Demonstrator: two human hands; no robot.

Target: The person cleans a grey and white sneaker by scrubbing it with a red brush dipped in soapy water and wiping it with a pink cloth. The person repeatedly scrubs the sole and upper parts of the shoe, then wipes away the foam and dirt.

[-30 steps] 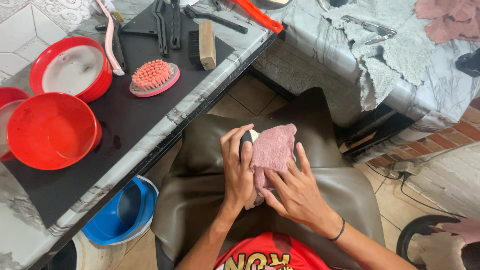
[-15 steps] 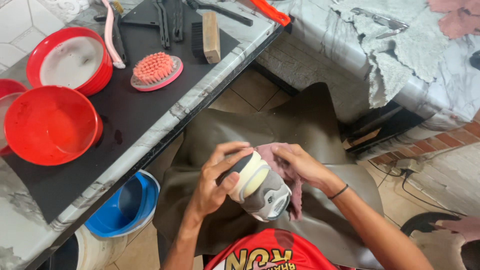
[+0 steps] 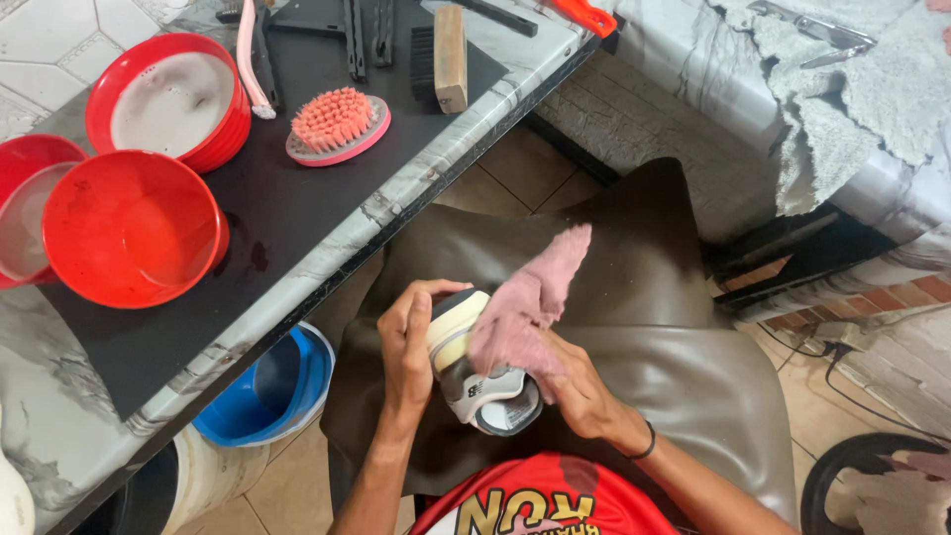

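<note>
My left hand (image 3: 406, 349) grips a grey and white sneaker (image 3: 482, 386) with a cream sole, held over a dark brown apron (image 3: 634, 297) on my lap. My right hand (image 3: 582, 388) presses a pink cloth (image 3: 525, 302) against the shoe's side; the cloth drapes over the shoe and its loose end sticks up to the right. The shoe's far side is hidden by the cloth.
To the left stands a marble table with a black mat (image 3: 297, 198), red bowls (image 3: 134, 228), a pink brush (image 3: 337, 124), a wooden brush (image 3: 450, 45) and tools. A blue basin (image 3: 267, 391) sits under it. Grey rags (image 3: 842, 89) lie on a counter at the upper right.
The shoe has been turned in my left hand so its sole and side show. My right hand has slid the pink cloth down over it, and the view has shifted slightly.
</note>
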